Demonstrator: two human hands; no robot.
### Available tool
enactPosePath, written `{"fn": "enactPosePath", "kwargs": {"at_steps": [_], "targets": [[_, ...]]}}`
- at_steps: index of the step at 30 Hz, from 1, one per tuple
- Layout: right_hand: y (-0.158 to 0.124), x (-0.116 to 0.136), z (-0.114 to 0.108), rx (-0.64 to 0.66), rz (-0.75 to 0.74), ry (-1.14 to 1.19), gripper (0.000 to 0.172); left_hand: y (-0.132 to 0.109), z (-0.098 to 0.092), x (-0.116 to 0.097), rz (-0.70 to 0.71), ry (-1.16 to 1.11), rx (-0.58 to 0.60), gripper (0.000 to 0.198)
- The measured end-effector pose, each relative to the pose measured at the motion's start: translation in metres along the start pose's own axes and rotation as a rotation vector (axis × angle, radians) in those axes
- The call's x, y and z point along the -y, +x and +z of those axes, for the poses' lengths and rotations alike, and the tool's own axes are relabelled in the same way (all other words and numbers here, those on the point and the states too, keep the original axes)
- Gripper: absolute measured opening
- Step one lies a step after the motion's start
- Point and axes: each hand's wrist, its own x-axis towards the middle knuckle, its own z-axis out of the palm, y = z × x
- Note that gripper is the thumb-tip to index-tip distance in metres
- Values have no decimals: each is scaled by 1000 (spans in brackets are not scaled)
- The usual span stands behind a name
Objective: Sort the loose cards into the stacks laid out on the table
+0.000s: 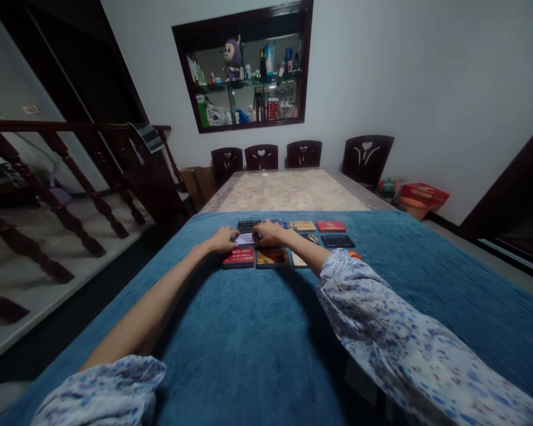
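Flat, card-sized pieces with visible thickness lie in rows on a blue cloth (249, 331). My left hand (223, 239) and my right hand (269, 233) hold a pale lilac card (246, 238) by its opposite ends, fingers curled around it. Behind it is a dark card (249, 225); in front lie a red card (238, 257) and a brown card (272, 257). My right forearm partly hides the cards to the right. There I see a cream card (302, 226), another red card (331, 226) and a black card (337, 241).
Beyond the cloth, the bare pale tabletop (293, 189) extends to several dark chairs (261, 157). A wooden railing (66, 177) runs along the left. Right of the table is a red bag (424, 194). A wall cabinet (249, 83) holds bottles and a plush toy.
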Motion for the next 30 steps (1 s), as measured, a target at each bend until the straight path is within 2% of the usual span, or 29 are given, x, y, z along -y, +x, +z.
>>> {"fn": "enactPosePath", "kwargs": {"at_steps": [9, 12, 20, 30], "targets": [[-4, 4, -5, 13, 7, -7, 34, -3, -6, -2, 8, 33, 50, 54], [-6, 4, -6, 12, 6, -11, 34, -3, -5, 0, 12, -1, 33, 54], [-18, 0, -13, -80, -8, -21, 42, -12, -5, 2, -18, -94, -130, 45], [-61, -10, -26, -189, -12, -74, 27, -45, -12, -41, -10, -56, -356, 21]]}}
